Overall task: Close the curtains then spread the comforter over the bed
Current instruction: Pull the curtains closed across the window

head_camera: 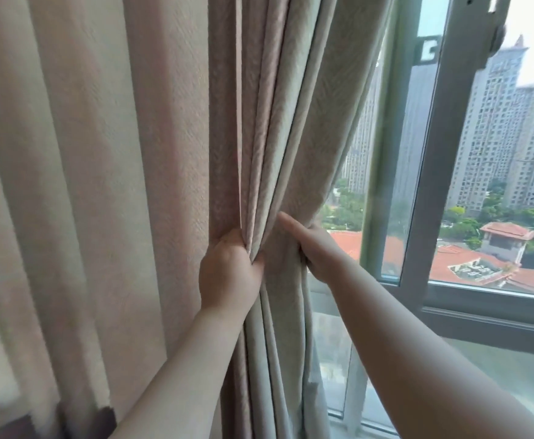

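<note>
A pale pink-beige curtain [107,185] hangs in long folds over the left and middle of the view. Its leading edge [294,153] is bunched into tight pleats. My left hand [229,270] grips several of these pleats, with its fingers curled into the folds. My right hand [314,245] holds the outer edge of the curtain, thumb lying flat on the front of the cloth and fingers hidden behind it. Both arms reach up from the bottom of the view. No bed or comforter is in sight.
To the right stands an uncovered window [497,153] with a grey-green frame [392,185]; tower blocks and red roofs show outside. The sill [481,315] runs below it. A dark object [85,419] sits at the bottom left, partly hidden.
</note>
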Tool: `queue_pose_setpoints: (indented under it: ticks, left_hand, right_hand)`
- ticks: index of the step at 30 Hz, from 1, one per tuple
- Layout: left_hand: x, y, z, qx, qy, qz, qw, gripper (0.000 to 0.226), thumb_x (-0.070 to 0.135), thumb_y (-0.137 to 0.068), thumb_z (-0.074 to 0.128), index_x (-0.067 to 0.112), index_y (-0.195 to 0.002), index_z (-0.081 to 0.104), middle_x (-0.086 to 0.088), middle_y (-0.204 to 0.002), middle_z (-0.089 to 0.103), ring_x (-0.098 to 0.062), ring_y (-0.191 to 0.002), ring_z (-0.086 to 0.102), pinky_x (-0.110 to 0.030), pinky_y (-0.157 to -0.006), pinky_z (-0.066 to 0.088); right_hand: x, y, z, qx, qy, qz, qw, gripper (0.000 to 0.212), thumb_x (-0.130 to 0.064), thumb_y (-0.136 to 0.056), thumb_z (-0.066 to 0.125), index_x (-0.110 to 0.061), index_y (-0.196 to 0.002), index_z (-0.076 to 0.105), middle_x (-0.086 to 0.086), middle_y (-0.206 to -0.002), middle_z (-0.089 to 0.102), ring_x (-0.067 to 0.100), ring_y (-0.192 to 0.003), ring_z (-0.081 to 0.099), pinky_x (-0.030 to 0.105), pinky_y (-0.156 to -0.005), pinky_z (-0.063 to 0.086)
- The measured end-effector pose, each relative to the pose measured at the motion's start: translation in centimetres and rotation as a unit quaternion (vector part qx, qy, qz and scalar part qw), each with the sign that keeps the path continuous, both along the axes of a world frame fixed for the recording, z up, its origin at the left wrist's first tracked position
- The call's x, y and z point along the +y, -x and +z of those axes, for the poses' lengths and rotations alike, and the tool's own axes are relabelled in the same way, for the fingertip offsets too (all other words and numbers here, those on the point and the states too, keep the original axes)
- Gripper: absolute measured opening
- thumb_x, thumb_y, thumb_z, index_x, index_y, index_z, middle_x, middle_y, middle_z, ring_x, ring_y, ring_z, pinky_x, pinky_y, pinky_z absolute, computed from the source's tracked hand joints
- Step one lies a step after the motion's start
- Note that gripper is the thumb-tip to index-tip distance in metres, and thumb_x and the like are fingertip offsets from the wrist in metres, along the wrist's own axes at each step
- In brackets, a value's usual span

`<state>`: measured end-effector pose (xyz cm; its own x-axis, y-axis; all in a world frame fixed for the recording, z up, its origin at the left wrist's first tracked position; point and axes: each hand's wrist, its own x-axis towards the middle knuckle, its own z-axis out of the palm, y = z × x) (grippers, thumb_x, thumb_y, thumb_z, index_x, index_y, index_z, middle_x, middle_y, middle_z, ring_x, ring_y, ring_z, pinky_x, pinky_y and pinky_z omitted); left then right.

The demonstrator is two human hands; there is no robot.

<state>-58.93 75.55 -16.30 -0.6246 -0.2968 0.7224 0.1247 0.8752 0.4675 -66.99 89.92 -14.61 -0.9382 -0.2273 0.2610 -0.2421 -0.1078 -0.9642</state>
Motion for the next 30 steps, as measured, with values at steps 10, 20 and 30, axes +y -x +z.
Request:
queue_pose_setpoints:
  ticks: [10, 20, 30]
  left_hand:
    - [-10.7, 0.5, 0.0, 0.053, -0.185, -0.152, 0.969, 0.092, 0.029, -0.071, 0.085, 0.012, -0.142, 0.028, 0.005, -0.125, 0.044, -0.017, -0.132, 0.042, -0.035, -0.110, 0.040]
    - [-19.5, 1.2, 12.0, 0.014, -0.152, 0.029, 0.988, 0.128, 0.061, -0.065, 0.080, 0.026, -0.155, -0.004, -0.011, -0.158, 0.028, -0.026, -0.141, 0.035, -0.042, -0.115, 0.033]
    - [-23.2, 5.1, 15.7, 0.031, -0.151, 0.220, 0.963, 0.138, 0.058, -0.057, 0.087, 0.033, -0.155, -0.007, -0.018, -0.155, 0.022, -0.037, -0.142, 0.029, -0.045, -0.115, 0.031]
  right_hand:
    - [-13.3, 2.0, 2.4, 0.070, -0.064, -0.037, 0.995, 0.102, -0.074, -0.075, 0.066, -0.023, -0.151, 0.021, -0.009, -0.124, 0.056, 0.015, -0.112, 0.057, 0.031, -0.092, 0.046]
    - [-27.5, 4.1, 3.0, 0.127, -0.189, 0.173, 0.958, 0.106, -0.069, -0.073, 0.064, -0.017, -0.157, 0.025, -0.013, -0.134, 0.048, 0.011, -0.116, 0.054, 0.021, -0.082, 0.043]
    - [-25.6, 8.9, 11.8, 0.211, 0.031, 0.125, 0.969, 0.113, -0.060, -0.066, 0.079, -0.042, -0.154, 0.010, -0.001, -0.148, 0.040, 0.019, -0.133, 0.047, 0.041, -0.110, 0.040]
